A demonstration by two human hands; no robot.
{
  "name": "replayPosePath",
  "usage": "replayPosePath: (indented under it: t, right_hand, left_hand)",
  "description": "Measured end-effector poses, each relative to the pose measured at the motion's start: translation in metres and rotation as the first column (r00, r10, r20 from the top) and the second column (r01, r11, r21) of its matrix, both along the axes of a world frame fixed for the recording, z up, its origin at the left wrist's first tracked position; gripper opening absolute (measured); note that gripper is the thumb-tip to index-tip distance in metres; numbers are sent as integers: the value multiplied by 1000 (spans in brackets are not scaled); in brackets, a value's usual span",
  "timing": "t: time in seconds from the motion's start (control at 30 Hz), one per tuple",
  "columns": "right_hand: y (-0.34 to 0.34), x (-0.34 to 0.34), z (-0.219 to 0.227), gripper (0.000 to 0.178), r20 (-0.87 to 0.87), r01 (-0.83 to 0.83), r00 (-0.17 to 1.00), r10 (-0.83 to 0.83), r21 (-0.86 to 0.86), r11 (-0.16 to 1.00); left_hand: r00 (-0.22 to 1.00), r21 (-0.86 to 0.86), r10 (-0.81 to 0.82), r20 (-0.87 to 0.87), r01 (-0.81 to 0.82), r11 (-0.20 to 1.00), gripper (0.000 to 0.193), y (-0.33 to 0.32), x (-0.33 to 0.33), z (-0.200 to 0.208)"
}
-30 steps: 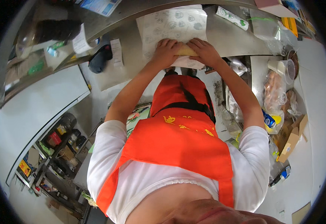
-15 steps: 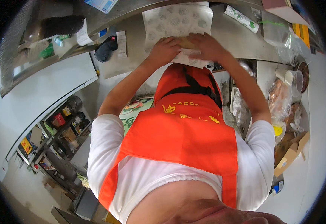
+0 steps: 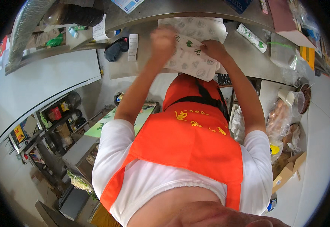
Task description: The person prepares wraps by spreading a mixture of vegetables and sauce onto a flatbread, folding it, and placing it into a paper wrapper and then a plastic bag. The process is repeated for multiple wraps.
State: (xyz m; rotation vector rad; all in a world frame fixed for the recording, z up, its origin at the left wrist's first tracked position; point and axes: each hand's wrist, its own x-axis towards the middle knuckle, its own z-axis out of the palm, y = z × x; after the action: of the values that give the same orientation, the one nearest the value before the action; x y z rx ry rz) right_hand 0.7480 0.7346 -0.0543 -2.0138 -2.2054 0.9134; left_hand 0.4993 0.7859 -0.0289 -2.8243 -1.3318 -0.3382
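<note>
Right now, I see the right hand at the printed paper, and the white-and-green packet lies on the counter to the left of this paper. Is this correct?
Not quite: the side is wrong. The head view shows the right hand at the printed paper, and the white-and-green packet lies on the counter to the right of this paper.
</note>
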Motion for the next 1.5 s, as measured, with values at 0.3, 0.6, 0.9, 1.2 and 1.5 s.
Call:
replayPosePath:
  t: [0.3,0.6,0.9,1.2,1.5]
  right_hand:
    - [-24,-31,-2,77,257,-174,962,97,299,938]
    - [-41,-36,-32,66,72,-41,997,11,424,905]
    - [-37,-44,-17,58,82,40,993,-79,399,916]
    - [-36,-42,-21,67,112,13,991,-74,468,884]
    - [-38,-41,-20,56,92,22,993,-77,491,871]
  left_hand:
    - [978,40,-207,19,206,978,40,-45,62,-45]
    - [995,-70,-64,-79,59,996,26,12,12,-50]
    - [826,-596,453,334,-187,781,22,-41,-20,-35]
    - [317,-993,941,121,54,109,54,-6,38,-43]
    - [509,-903,856,87,-323,284,48,21,32,-54]
